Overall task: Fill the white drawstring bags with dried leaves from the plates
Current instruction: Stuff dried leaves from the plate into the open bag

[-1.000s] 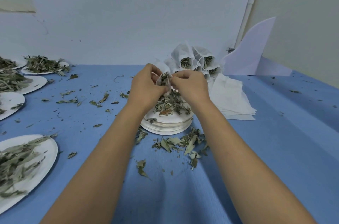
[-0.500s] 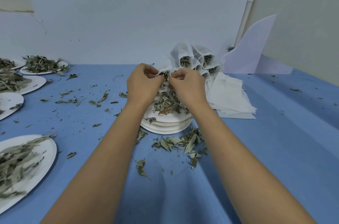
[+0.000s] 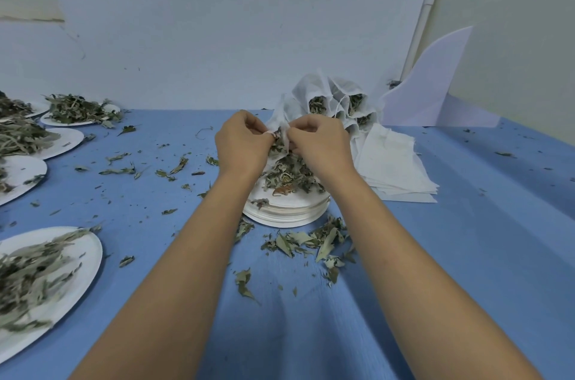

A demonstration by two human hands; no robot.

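Note:
My left hand (image 3: 241,143) and my right hand (image 3: 320,143) meet above a stack of white plates (image 3: 286,211) topped with dried leaves (image 3: 289,174). Between them both hands pinch the mouth of a small white drawstring bag (image 3: 281,130) that holds leaves; most of the bag is hidden by my fingers. Behind it stands a cluster of filled white bags (image 3: 336,99) with leaves showing in their mouths. A pile of flat empty bags (image 3: 395,162) lies just right of the plate stack.
Several white plates with dried leaves sit along the left: a near one (image 3: 77,280) and farther ones (image 3: 65,143), (image 3: 81,112). Loose leaves (image 3: 311,242) litter the blue table (image 3: 466,255). A white cut board (image 3: 435,84) leans at the back right wall.
Both hands lifted the bag slightly higher above the plate and drew closer together at its mouth. The arms otherwise stay in place.

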